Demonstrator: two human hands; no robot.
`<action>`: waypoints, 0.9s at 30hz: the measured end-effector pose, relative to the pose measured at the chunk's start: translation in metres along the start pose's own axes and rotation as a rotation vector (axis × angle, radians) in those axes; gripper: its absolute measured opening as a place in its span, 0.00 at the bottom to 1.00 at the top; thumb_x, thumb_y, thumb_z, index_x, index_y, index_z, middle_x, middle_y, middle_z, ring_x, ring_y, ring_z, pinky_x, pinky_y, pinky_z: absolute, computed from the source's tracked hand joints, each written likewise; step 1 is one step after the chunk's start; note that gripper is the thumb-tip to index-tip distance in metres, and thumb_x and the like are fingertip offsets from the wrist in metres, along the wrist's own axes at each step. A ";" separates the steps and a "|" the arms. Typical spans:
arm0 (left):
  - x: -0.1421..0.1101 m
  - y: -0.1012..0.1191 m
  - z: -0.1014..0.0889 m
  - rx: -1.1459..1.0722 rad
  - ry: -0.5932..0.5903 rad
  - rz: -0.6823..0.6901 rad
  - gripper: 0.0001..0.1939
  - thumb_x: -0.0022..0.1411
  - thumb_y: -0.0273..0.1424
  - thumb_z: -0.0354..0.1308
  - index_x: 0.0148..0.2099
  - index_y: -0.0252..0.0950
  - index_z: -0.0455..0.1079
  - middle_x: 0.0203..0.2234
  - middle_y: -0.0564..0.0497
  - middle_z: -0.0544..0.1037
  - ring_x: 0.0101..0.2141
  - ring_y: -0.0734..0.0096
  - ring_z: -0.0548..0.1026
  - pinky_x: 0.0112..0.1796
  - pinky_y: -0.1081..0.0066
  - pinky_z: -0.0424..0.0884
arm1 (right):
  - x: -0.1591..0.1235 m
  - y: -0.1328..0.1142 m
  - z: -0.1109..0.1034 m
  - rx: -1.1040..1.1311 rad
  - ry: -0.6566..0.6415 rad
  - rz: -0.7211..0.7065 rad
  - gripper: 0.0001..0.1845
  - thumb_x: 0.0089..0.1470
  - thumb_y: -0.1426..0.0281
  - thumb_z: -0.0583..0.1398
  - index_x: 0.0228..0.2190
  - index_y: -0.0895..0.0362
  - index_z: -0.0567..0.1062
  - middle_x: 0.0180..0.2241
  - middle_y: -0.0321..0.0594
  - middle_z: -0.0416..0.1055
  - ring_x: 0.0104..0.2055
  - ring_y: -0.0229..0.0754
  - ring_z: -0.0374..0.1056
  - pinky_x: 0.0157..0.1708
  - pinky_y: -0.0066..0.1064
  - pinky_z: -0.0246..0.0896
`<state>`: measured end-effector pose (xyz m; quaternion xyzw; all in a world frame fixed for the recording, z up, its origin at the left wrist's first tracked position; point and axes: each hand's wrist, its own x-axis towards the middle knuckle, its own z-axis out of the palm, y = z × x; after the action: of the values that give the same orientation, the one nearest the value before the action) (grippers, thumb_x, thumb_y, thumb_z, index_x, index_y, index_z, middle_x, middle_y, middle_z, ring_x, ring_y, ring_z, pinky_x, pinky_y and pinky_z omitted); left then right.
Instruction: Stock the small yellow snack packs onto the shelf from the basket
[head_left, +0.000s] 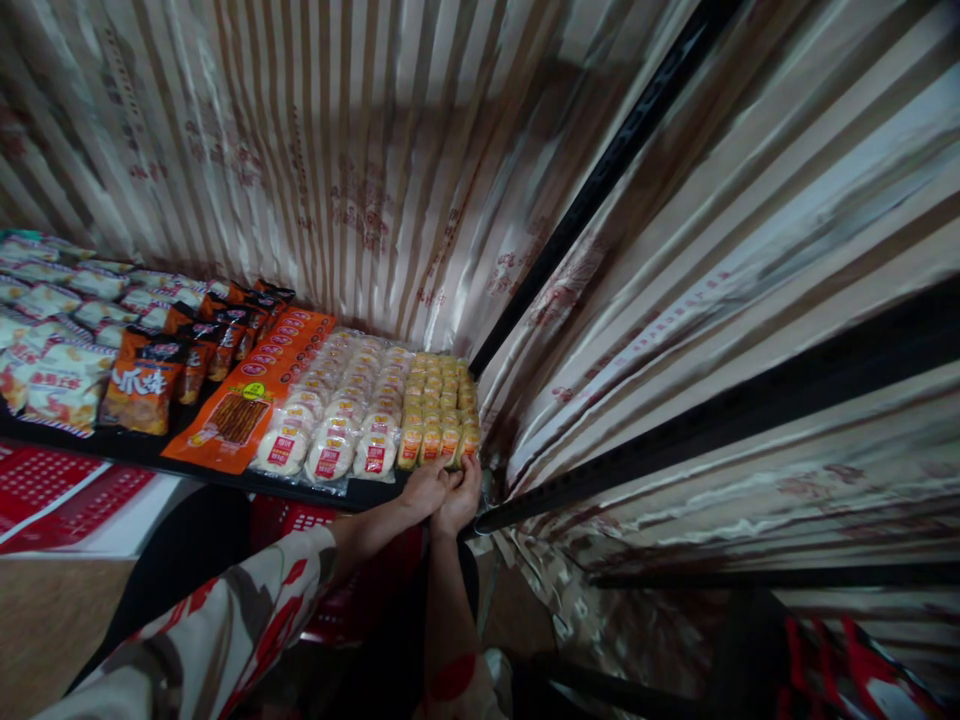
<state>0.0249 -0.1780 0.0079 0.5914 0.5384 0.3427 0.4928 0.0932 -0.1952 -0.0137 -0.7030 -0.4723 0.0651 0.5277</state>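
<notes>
My left hand (426,492) and my right hand (457,502) are side by side at the front right corner of a black shelf (375,494). Both have their fingers curled in against the lower front of small yellow snack packs (441,405), which stand in tight rows. The right fingertips press the pack at the right end of the front row. The left fingertips meet the packs just beside it, partly hidden from view. Left of these lie rows of round white cakes in clear wrappers (330,450) with red labels.
A flat orange snack bag (247,400) lies left of the cakes, then brown-orange bags (142,380) and white snack bags (71,380). Black posts (600,190) and a lower bar (712,420) slant past the right. A striped curtain (360,150) hangs behind. Red packages (847,660) sit lower right.
</notes>
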 end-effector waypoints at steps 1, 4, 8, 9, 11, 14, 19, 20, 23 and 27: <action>0.000 0.001 0.000 0.013 -0.001 -0.004 0.19 0.58 0.26 0.50 0.53 0.35 0.66 0.46 0.48 0.75 0.50 0.68 0.68 0.54 0.68 0.60 | 0.000 0.000 0.000 -0.001 0.001 -0.001 0.23 0.41 0.68 0.52 0.43 0.47 0.69 0.51 0.44 0.64 0.54 0.47 0.59 0.50 0.43 0.54; 0.001 0.002 0.001 0.048 0.002 -0.016 0.19 0.58 0.26 0.49 0.52 0.34 0.67 0.46 0.46 0.74 0.49 0.67 0.68 0.54 0.68 0.60 | 0.000 0.002 0.000 -0.007 -0.005 -0.007 0.23 0.42 0.68 0.52 0.43 0.48 0.69 0.52 0.46 0.64 0.54 0.46 0.59 0.51 0.42 0.53; 0.001 0.001 0.001 0.094 -0.022 -0.017 0.17 0.58 0.26 0.47 0.49 0.36 0.69 0.43 0.48 0.76 0.47 0.69 0.70 0.51 0.70 0.63 | 0.000 0.003 0.000 -0.022 -0.023 -0.022 0.23 0.44 0.69 0.51 0.44 0.51 0.70 0.52 0.48 0.63 0.55 0.46 0.58 0.52 0.41 0.52; 0.000 0.001 0.001 0.109 -0.031 -0.014 0.17 0.58 0.26 0.47 0.48 0.37 0.70 0.42 0.49 0.77 0.46 0.70 0.70 0.50 0.71 0.63 | -0.001 0.003 0.000 -0.025 -0.024 -0.025 0.23 0.44 0.69 0.50 0.44 0.52 0.70 0.52 0.48 0.63 0.55 0.46 0.58 0.52 0.41 0.52; -0.001 0.001 0.001 0.145 -0.048 -0.006 0.16 0.58 0.26 0.46 0.45 0.38 0.71 0.40 0.51 0.77 0.44 0.71 0.71 0.48 0.72 0.65 | -0.002 0.002 -0.001 -0.027 -0.022 -0.032 0.23 0.44 0.70 0.50 0.44 0.55 0.69 0.52 0.48 0.63 0.55 0.46 0.58 0.53 0.41 0.52; -0.006 0.005 -0.001 0.202 -0.067 0.007 0.15 0.58 0.27 0.46 0.42 0.37 0.73 0.38 0.50 0.78 0.41 0.72 0.73 0.44 0.73 0.66 | -0.005 0.001 -0.002 -0.009 -0.020 -0.054 0.23 0.45 0.71 0.50 0.45 0.56 0.69 0.53 0.47 0.62 0.55 0.45 0.58 0.53 0.40 0.52; -0.020 0.014 -0.006 0.232 -0.047 0.002 0.13 0.57 0.30 0.48 0.38 0.37 0.74 0.37 0.50 0.78 0.38 0.71 0.74 0.40 0.74 0.67 | -0.015 0.000 -0.004 0.043 0.065 -0.068 0.20 0.47 0.71 0.48 0.41 0.61 0.71 0.49 0.51 0.65 0.52 0.46 0.60 0.52 0.41 0.54; -0.024 0.016 -0.007 0.225 -0.041 0.004 0.13 0.57 0.30 0.48 0.37 0.37 0.74 0.37 0.51 0.78 0.38 0.72 0.74 0.40 0.74 0.67 | -0.017 -0.001 -0.005 0.055 0.074 -0.072 0.20 0.48 0.70 0.48 0.40 0.62 0.71 0.48 0.52 0.66 0.52 0.46 0.61 0.51 0.41 0.55; -0.035 0.017 -0.011 0.186 -0.029 0.042 0.12 0.55 0.29 0.49 0.36 0.38 0.74 0.35 0.51 0.78 0.37 0.72 0.74 0.41 0.74 0.67 | -0.026 -0.004 -0.008 0.094 0.078 -0.071 0.19 0.48 0.69 0.50 0.40 0.62 0.71 0.46 0.52 0.67 0.50 0.47 0.62 0.50 0.41 0.55; -0.052 0.011 -0.017 0.167 -0.006 0.076 0.10 0.54 0.28 0.50 0.34 0.37 0.73 0.33 0.50 0.78 0.36 0.70 0.73 0.39 0.72 0.67 | -0.045 -0.010 -0.012 0.179 0.049 0.012 0.19 0.47 0.67 0.52 0.41 0.61 0.71 0.41 0.49 0.68 0.43 0.45 0.65 0.46 0.38 0.59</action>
<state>0.0030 -0.2240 0.0295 0.6513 0.5410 0.3134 0.4301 0.0697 -0.2358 -0.0186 -0.6572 -0.4473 0.0928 0.5996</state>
